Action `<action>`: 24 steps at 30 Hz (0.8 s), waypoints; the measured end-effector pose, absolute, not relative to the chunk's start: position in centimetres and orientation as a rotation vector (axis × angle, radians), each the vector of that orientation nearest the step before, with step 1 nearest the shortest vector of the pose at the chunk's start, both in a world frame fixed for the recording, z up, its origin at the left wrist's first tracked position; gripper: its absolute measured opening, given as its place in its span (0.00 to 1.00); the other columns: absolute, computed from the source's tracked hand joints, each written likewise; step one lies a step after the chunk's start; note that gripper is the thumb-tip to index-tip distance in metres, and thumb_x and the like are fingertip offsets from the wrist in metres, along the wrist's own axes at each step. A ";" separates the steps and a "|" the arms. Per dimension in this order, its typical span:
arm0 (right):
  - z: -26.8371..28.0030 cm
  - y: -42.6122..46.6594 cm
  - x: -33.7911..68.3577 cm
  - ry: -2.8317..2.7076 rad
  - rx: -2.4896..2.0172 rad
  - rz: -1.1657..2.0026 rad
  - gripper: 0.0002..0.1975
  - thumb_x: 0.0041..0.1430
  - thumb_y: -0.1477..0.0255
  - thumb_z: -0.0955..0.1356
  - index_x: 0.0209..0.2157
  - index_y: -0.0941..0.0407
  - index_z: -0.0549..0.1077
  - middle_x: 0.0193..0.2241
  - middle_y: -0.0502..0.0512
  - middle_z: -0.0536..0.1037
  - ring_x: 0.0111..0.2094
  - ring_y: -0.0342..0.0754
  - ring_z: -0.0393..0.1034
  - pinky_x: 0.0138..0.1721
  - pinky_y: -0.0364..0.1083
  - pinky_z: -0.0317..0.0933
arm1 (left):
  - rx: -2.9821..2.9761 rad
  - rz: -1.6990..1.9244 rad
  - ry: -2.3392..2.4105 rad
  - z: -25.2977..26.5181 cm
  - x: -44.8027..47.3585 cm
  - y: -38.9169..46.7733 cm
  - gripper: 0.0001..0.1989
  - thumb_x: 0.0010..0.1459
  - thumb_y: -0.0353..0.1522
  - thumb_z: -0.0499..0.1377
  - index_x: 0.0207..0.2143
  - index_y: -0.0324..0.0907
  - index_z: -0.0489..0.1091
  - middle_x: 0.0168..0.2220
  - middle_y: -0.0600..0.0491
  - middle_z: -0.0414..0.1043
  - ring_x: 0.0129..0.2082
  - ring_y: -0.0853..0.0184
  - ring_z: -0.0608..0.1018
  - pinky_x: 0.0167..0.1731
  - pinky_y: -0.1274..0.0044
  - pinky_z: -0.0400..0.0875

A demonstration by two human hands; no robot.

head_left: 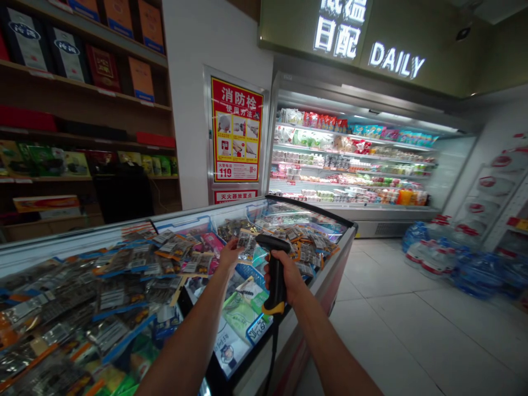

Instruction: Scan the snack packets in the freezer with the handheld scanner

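Note:
My right hand [289, 278] is wrapped round the handle of a black and yellow barcode scanner [277, 283], whose cable hangs down in front of the freezer. The scanner's head points left, close to a small flat snack packet [247, 245]. That packet is pinched by its left edge in my left hand [229, 255], its printed side with a label facing up. Beneath both hands lies a chest freezer [344, 242] with a glass top. Many similar packets [124, 264] are heaped on the glass to the left, and another pile [309, 242] lies to the right of the scanner.
Green and white bags [243, 308] show inside the freezer under the glass. Water bottles [437, 247] stand on the tiled floor [383, 308] at right. Behind are a lit dairy cooler [350, 159], a red fire hydrant sign [237, 129] and wooden shelves [82, 82].

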State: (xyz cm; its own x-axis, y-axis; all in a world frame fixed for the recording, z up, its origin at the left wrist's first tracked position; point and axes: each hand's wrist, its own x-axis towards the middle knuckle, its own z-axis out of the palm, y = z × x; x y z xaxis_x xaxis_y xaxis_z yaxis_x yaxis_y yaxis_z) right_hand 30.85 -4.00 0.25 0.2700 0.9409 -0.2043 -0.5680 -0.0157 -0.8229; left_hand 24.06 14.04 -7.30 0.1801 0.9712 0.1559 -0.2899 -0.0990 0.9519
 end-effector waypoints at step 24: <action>-1.6 -5.8 36.7 -0.334 -1.057 1.015 0.10 0.44 0.64 0.64 0.21 0.58 0.65 0.11 0.46 0.66 0.11 0.40 0.59 0.11 0.40 0.54 | 2.246 1.025 2.012 -4.2 18.4 13.2 0.17 0.51 0.28 0.47 0.41 0.39 0.69 0.42 0.42 0.68 0.45 0.52 0.65 0.42 0.61 0.55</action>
State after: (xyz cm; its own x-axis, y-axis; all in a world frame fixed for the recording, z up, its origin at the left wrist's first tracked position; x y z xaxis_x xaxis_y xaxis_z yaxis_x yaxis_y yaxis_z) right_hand 36.66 -5.78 -1.60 0.5289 0.8194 -0.2210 -0.5280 0.1138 -0.8416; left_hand 18.40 13.17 -4.16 -0.0048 0.8769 0.4807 0.9044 -0.2012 0.3762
